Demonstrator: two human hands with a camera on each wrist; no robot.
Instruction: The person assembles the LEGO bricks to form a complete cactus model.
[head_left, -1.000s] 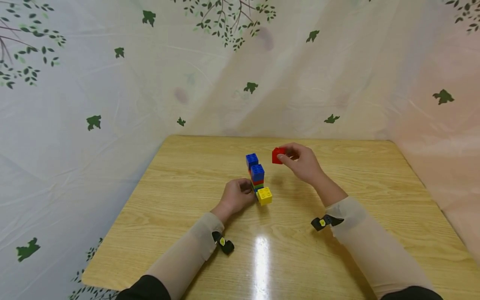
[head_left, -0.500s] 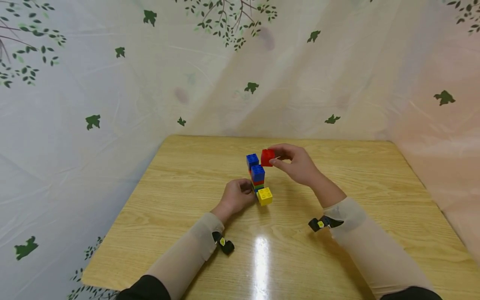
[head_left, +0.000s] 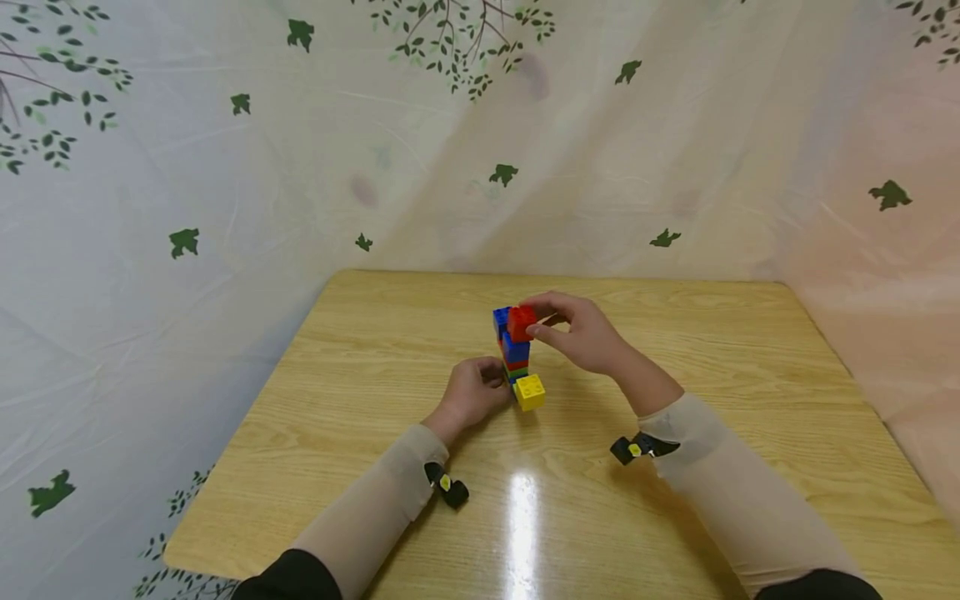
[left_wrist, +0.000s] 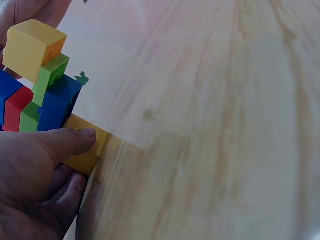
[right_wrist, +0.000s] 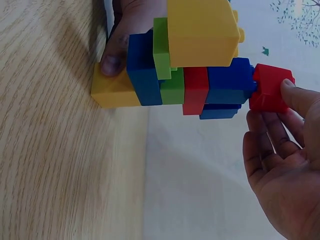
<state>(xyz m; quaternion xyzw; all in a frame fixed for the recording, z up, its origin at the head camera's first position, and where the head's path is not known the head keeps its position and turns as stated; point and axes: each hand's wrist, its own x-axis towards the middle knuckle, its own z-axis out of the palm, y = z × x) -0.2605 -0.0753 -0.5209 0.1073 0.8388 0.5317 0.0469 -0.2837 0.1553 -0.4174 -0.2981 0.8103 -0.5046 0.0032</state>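
Observation:
A stack of toy building blocks stands on the table. At its foot is a yellow block, which my left hand grips low down, thumb against its side. Above come a dark blue block, thin green ones, a red layer and two blue blocks on top. Another yellow block juts out toward me on the near side. My right hand pinches a red block between thumb and fingers, right at the studs of the nearer top blue block.
The wooden table reaches back to a hanging pale cloth printed with leaves and branches. Cloth also hangs along the left and right sides. A small dark camera is strapped to each wrist, the right one low over the tabletop.
My right hand has carried the red block leftward and slightly down, from beside the stack to the top of the nearer blue block. The left hand has stayed in place.

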